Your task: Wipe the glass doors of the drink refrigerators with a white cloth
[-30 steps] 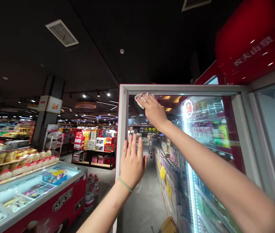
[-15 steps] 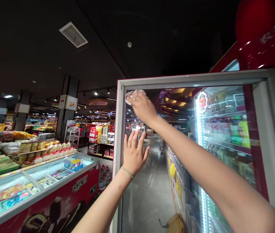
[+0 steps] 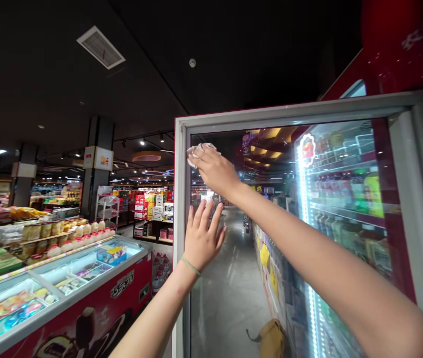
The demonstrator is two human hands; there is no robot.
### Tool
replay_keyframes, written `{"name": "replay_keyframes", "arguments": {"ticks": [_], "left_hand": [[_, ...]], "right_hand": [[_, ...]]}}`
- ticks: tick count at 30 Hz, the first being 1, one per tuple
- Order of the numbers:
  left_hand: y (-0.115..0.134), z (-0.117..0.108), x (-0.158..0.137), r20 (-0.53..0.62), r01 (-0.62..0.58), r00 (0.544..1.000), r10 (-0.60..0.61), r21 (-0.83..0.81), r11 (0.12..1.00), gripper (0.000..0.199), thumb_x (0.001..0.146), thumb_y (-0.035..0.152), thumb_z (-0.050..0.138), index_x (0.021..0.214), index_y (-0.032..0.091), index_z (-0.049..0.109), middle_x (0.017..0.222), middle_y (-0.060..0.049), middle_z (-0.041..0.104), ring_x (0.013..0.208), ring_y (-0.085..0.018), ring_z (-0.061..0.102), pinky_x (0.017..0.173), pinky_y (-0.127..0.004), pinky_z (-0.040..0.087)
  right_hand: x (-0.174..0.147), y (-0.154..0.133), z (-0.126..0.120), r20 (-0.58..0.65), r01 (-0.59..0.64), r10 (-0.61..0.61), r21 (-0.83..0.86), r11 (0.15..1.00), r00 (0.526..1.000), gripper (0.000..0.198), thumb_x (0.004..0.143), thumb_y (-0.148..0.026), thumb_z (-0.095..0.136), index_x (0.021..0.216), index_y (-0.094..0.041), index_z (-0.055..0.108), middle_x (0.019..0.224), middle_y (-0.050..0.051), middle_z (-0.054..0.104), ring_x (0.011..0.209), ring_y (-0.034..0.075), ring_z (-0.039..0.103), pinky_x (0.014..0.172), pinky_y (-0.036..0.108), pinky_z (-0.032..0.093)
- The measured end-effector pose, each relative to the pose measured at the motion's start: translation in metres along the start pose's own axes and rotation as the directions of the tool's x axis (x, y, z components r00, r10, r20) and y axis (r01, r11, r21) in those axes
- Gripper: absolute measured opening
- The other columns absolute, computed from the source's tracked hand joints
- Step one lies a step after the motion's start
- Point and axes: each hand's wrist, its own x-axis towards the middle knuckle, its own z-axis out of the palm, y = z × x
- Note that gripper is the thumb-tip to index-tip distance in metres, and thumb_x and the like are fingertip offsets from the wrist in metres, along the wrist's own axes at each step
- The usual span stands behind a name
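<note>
A glass door (image 3: 226, 308) in a pale frame stands open in front of me. My right hand (image 3: 215, 171) presses a crumpled white cloth (image 3: 193, 151) against the glass, near the door's upper left corner. The cloth is partly hidden under the fingers. Below it, my left hand (image 3: 203, 236) lies flat on the pane by the left side of the frame, fingers spread and holding nothing. A thin green band (image 3: 191, 265) circles the left wrist.
On the left is a red chest freezer (image 3: 133, 293) with packaged goods under its glass top. Jars and bottles (image 3: 84, 228) line the shelf behind it. Lit drink shelves (image 3: 346, 199) and a brown bag (image 3: 271, 338) appear in or through the glass.
My right hand and the cloth have slid slightly down relative to the door's top edge. My left hand stays flat on the glass. The whole view has shifted a little.
</note>
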Motion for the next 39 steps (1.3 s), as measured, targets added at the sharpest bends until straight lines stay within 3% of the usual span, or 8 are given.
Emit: {"name": "replay_keyframes", "arguments": {"ticks": [3, 9, 13, 16, 22, 29, 35, 39], "left_hand": [[-0.001, 0.001, -0.001, -0.008, 0.002, 1.0, -0.002, -0.008, 1.0, 0.059, 0.1, 0.036, 0.056, 0.154, 0.017, 0.046, 0.157, -0.015, 0.05, 0.153, -0.032, 0.036, 0.13, -0.054, 0.018], [-0.002, 0.006, -0.002, -0.014, 0.004, 1.0, -0.005, -0.02, 1.0, 0.058, 0.1, 0.034, 0.056, 0.154, 0.017, 0.046, 0.156, -0.015, 0.051, 0.152, -0.032, 0.038, 0.13, -0.053, 0.018], [-0.003, 0.009, -0.002, -0.02, 0.0, 1.0, -0.001, -0.028, 1.0, 0.057, 0.099, 0.032, 0.057, 0.153, 0.016, 0.047, 0.154, -0.016, 0.053, 0.153, -0.031, 0.037, 0.13, -0.054, 0.018], [-0.003, 0.011, -0.003, -0.022, 0.005, 1.0, -0.005, -0.035, 0.999, 0.058, 0.099, 0.032, 0.057, 0.154, 0.017, 0.046, 0.155, -0.016, 0.052, 0.153, -0.032, 0.036, 0.13, -0.055, 0.018], [-0.002, 0.014, -0.007, -0.022, 0.02, 1.0, -0.021, -0.019, 1.0, 0.06, 0.1, 0.033, 0.054, 0.157, 0.018, 0.041, 0.159, -0.014, 0.048, 0.155, -0.031, 0.033, 0.13, -0.054, 0.019], [-0.003, 0.016, -0.009, -0.007, 0.013, 1.0, -0.013, -0.01, 1.0, 0.061, 0.1, 0.031, 0.054, 0.158, 0.019, 0.04, 0.16, -0.013, 0.047, 0.155, -0.03, 0.034, 0.13, -0.052, 0.021], [-0.005, 0.019, -0.01, 0.026, 0.012, 1.0, -0.011, -0.009, 1.0, 0.067, 0.1, 0.033, 0.053, 0.162, 0.02, 0.031, 0.163, -0.013, 0.043, 0.156, -0.03, 0.032, 0.129, -0.053, 0.024], [-0.006, 0.02, -0.01, 0.028, 0.006, 1.0, -0.005, -0.007, 1.0, 0.065, 0.1, 0.033, 0.053, 0.161, 0.02, 0.034, 0.162, -0.013, 0.044, 0.155, -0.03, 0.033, 0.128, -0.053, 0.025]], "right_hand": [[-0.026, 0.013, -0.015, 0.056, 0.081, -0.08, -0.034, 0.996, 0.995, 0.046, 0.099, -0.013, 0.049, 0.141, -0.025, 0.064, 0.151, 0.002, 0.059, 0.148, 0.025, 0.046, 0.127, 0.05, 0.04], [-0.002, 0.024, -0.015, -0.071, -0.24, 0.235, -0.071, 0.968, 0.969, 0.051, 0.099, -0.007, 0.042, 0.143, -0.021, 0.063, 0.154, 0.006, 0.056, 0.151, 0.029, 0.042, 0.127, 0.057, 0.037], [-0.005, -0.008, 0.004, 0.042, -0.069, 0.069, -0.019, 0.997, 0.997, 0.05, 0.099, -0.008, 0.043, 0.142, -0.022, 0.064, 0.153, 0.004, 0.057, 0.15, 0.024, 0.043, 0.131, 0.047, 0.034], [-0.033, 0.0, -0.008, 0.058, -0.019, 0.021, -0.027, 0.999, 0.998, 0.049, 0.098, -0.008, 0.046, 0.142, -0.023, 0.064, 0.152, 0.004, 0.059, 0.149, 0.023, 0.045, 0.13, 0.046, 0.036], [-0.012, 0.031, -0.016, -0.096, -0.23, 0.221, -0.097, 0.968, 0.971, 0.049, 0.1, -0.008, 0.041, 0.142, -0.02, 0.064, 0.153, 0.007, 0.058, 0.15, 0.029, 0.043, 0.127, 0.053, 0.037], [-0.024, 0.0, 0.004, 0.056, 0.06, -0.06, -0.004, 0.998, 0.997, 0.043, 0.099, -0.01, 0.049, 0.134, -0.025, 0.069, 0.146, 0.003, 0.064, 0.146, 0.024, 0.049, 0.126, 0.049, 0.04], [-0.008, 0.019, 0.001, -0.03, -0.066, 0.064, -0.06, 0.996, 0.997, 0.046, 0.1, -0.009, 0.044, 0.137, -0.025, 0.067, 0.149, 0.002, 0.061, 0.148, 0.026, 0.046, 0.126, 0.052, 0.039], [-0.01, 0.007, 0.007, 0.078, 0.046, -0.043, -0.042, 0.998, 0.996, 0.045, 0.098, -0.007, 0.047, 0.136, -0.021, 0.068, 0.15, 0.003, 0.061, 0.148, 0.026, 0.047, 0.126, 0.05, 0.04]]}}
